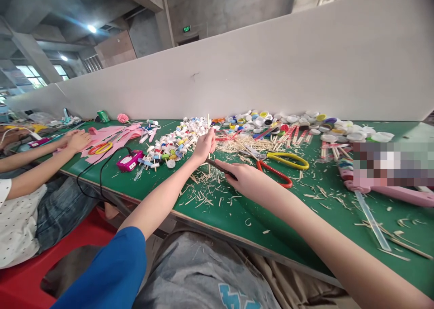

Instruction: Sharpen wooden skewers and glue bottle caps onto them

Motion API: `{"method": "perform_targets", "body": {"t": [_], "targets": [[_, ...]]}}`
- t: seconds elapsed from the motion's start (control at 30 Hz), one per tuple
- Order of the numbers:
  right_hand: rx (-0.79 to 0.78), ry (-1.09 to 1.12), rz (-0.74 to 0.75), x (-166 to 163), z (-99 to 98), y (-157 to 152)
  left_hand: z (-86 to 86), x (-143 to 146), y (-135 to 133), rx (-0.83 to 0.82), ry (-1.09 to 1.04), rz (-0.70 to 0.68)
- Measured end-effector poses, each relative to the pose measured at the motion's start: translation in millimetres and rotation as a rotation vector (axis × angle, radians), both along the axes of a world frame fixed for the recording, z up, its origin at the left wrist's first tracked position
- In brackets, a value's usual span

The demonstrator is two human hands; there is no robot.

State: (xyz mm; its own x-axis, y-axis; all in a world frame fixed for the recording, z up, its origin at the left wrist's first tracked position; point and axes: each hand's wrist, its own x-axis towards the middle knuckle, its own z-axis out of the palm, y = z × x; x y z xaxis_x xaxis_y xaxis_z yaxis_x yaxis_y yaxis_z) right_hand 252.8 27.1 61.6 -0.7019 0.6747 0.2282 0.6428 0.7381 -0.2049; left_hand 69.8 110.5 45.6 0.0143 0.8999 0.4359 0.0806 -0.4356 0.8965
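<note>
Green-topped worktable: near edge runs obliquely beneath both forearms, with a mostly bare strip between it and the curled, pale wood shavings. Above these, the left hand is closed round a thin, pale wooden stick, roughly upright; the right hand is clamped on a slim, dark knife-like tool, its far end at the stick's lower part. Scissors with yellow and red handles lie just beyond the right hand, limiting room there. Farther back, mixed plastic caps crowd the far edge against a pale upright panel.
</note>
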Motion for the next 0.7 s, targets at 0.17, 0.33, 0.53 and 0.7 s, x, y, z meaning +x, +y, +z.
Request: {"method": "perform_targets", "body": {"t": [0.17,0.33,0.53,0.7], "targets": [[0.043,0.009,0.019,3.7,-4.0,0.1,1.9,3.4,-1.3,-0.004,0.002,0.013],[0.041,-0.013,0.001,4.6,-6.5,-1.1,-0.9,3.8,2.4,-0.032,-0.001,0.003],[0.002,-0.009,0.006,6.4,-6.1,-2.3,-3.2,4.8,4.8,-0.01,-0.026,-0.017],[-0.009,-0.007,0.005,8.1,-8.3,-3.7,-1.9,7.2,3.4,-0.004,0.004,0.011]]}}
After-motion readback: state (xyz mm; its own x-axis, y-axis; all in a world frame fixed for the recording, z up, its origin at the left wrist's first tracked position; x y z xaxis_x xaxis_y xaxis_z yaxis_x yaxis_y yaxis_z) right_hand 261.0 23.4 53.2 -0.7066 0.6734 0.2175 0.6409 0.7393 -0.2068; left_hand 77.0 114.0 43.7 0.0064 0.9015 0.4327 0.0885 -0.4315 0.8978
